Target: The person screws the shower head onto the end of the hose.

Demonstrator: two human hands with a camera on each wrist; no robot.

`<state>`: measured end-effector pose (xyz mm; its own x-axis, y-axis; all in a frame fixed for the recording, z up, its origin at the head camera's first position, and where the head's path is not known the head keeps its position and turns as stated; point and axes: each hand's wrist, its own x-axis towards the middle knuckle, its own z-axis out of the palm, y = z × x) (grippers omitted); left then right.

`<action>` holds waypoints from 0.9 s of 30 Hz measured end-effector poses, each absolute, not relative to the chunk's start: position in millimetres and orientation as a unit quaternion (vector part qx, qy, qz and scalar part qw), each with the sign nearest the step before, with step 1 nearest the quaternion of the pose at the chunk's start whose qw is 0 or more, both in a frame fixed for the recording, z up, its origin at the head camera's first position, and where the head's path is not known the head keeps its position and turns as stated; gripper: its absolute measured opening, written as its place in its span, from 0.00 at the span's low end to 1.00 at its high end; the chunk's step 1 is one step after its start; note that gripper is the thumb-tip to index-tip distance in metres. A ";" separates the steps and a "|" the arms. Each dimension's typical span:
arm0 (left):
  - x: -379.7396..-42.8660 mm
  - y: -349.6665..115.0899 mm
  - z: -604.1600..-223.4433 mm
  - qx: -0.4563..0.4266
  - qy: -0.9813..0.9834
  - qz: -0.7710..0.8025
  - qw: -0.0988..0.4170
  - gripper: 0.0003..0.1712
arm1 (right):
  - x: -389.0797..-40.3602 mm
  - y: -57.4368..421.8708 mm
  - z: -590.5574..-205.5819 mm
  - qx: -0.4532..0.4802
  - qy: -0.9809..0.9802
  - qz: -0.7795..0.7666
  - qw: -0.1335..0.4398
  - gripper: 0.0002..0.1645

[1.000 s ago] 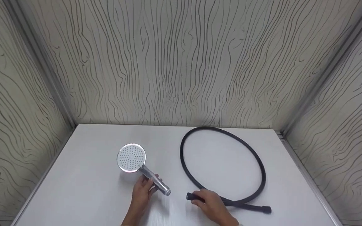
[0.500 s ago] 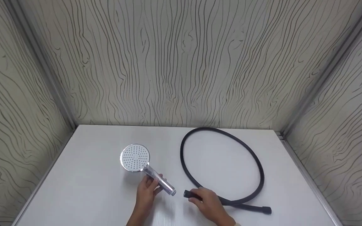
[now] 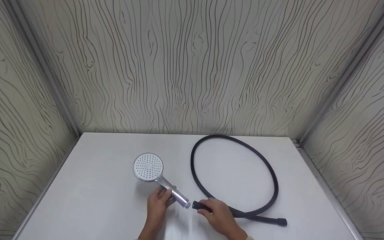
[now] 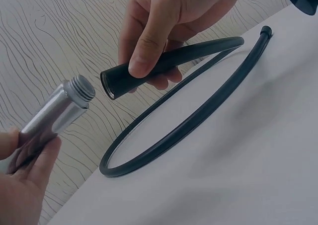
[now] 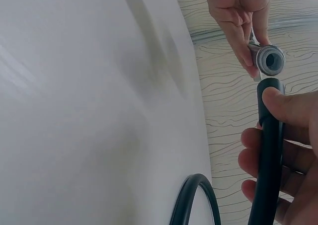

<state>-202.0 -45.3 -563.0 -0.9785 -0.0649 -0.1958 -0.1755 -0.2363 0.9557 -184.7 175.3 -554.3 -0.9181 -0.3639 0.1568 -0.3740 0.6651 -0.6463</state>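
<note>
My left hand grips the chrome handle of a shower head, its round white nozzle face turned up toward the head camera. At the handle's lower end a threaded tip shows in the left wrist view. Pinched between thumb and fingers of my right hand is the end of a black shower hose. The hose's open end faces the threaded tip with a small gap between them. In the right wrist view, my right thumb lies along the hose end, just below the handle's round opening.
The rest of the hose loops over the white table on the right, its other end lying near the front. Wood-patterned panels stand behind and on both sides, joined by grey metal corner strips.
My left hand has moved right with the shower head. My right hand has shifted slightly left with the hose end, so the gap between the two ends has narrowed.
</note>
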 end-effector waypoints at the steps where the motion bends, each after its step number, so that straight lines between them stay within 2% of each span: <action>1: -202.2 -44.2 -562.4 -0.103 0.617 0.779 0.033 0.34 | -184.7 174.8 -554.4 0.203 -0.912 0.356 0.009 0.10; 20: -199.8 -29.0 -554.7 -0.142 0.602 0.786 0.022 0.29 | -186.5 169.4 -559.4 0.206 -0.912 0.355 0.021 0.09; 27: -200.5 -27.0 -554.5 -0.162 0.598 0.785 -0.005 0.27 | -185.6 168.4 -557.8 0.190 -0.915 0.356 0.019 0.09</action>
